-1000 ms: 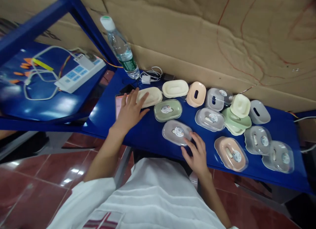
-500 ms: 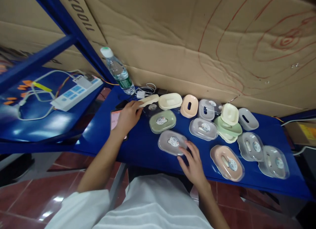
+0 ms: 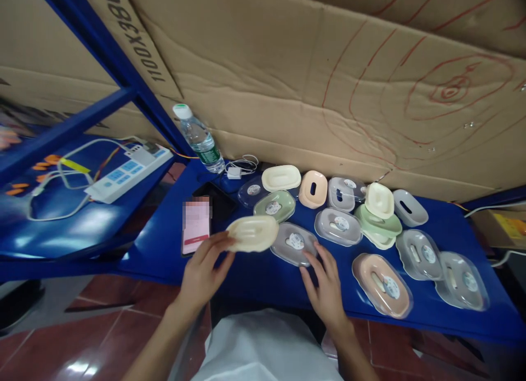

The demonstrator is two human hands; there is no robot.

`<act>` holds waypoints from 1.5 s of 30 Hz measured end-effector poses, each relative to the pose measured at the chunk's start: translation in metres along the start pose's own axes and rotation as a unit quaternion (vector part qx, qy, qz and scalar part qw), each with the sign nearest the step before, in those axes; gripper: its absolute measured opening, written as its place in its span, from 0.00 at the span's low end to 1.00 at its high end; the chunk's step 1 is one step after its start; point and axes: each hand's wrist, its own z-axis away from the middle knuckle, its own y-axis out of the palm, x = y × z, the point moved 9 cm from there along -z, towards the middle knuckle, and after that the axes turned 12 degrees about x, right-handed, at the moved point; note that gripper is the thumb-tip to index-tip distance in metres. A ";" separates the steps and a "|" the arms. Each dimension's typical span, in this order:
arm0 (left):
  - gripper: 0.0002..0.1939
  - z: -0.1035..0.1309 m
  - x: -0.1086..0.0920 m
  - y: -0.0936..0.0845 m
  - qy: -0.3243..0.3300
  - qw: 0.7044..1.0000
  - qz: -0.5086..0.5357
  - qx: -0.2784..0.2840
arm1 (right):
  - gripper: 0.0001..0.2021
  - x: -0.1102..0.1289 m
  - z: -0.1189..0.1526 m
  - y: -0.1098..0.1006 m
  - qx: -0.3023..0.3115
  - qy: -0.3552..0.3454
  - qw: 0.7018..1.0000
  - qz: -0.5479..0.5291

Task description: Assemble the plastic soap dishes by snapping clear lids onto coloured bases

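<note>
My left hand pinches the left end of a cream oval dish, lifted over the blue table. Beside it lies a grey dish with a clear lid and round label; the fingertips of my right hand rest on its right edge, fingers apart. Behind the held dish is a green lidded dish. Farther back are another cream dish, a clear lid with a label and a peach dish with a slot.
Several grey dishes, a lidded peach dish and a cream-and-green stack sit to the right. A phone, water bottle and white charger are at left. A power strip lies on the neighbouring blue surface.
My left hand has brought the cream dish from the back toward me, over the front of the table. The grey lidded dish stays under my right fingertips. The view has shifted slightly.
</note>
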 end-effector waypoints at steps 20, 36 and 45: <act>0.12 0.053 -0.092 0.080 0.144 0.974 0.046 0.168 | 0.28 -0.030 -0.183 -0.028 -0.016 -0.005 0.992 0.126; 0.19 0.020 -0.107 0.117 0.163 0.959 0.072 0.220 | 0.18 0.020 -0.026 -0.082 -0.081 -0.022 0.996 -0.005; 0.19 0.032 -0.085 0.103 0.153 0.963 0.090 0.205 | 0.30 0.007 0.097 -0.045 0.020 -0.012 0.999 0.033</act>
